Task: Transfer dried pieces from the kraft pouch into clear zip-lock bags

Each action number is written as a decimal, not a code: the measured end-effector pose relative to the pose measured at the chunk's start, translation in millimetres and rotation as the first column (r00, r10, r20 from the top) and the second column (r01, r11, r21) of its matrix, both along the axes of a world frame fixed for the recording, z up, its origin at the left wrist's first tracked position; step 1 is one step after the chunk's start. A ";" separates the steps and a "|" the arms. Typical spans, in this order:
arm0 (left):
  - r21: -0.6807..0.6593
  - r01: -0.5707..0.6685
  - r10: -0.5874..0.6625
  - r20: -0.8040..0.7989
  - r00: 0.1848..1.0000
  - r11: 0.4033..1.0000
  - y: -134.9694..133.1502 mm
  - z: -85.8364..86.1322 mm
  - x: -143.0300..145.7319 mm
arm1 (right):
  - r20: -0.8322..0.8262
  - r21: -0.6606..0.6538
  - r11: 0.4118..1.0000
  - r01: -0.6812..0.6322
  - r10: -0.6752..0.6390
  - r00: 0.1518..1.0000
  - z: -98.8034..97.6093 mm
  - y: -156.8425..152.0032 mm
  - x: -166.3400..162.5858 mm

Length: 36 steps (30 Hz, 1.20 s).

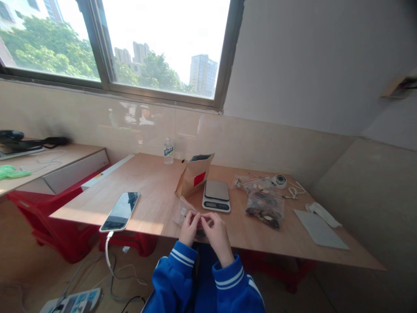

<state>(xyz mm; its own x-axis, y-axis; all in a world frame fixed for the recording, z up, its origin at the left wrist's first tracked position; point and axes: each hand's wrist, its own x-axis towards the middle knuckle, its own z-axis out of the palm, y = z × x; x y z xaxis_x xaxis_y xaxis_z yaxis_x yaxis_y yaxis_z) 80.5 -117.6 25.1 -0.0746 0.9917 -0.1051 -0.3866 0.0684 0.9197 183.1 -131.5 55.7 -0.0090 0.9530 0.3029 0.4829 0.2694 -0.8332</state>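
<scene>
At the near edge of the table, my left hand and my right hand meet with fingertips pinched. Between and below them is a clear zip bag with a small white label, its top pressed in my fingers. Some dark contents show under my hands, too small to name. Just beyond stands a digital kitchen scale with a bare metal plate. Beside it, a brown paper pouch with a red patch stands with its top open.
Several filled zip bags lie right of the scale, near a round white device with a cable. A white sheet and a cloth lie far right. A charging phone sits left; a bottle stands behind.
</scene>
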 end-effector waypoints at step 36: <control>0.273 -0.005 0.083 -0.275 0.958 0.962 -18.8 32.3 16.7 | -0.235 -0.069 0.808 0.585 -0.583 0.778 0.7 -11.6 48.5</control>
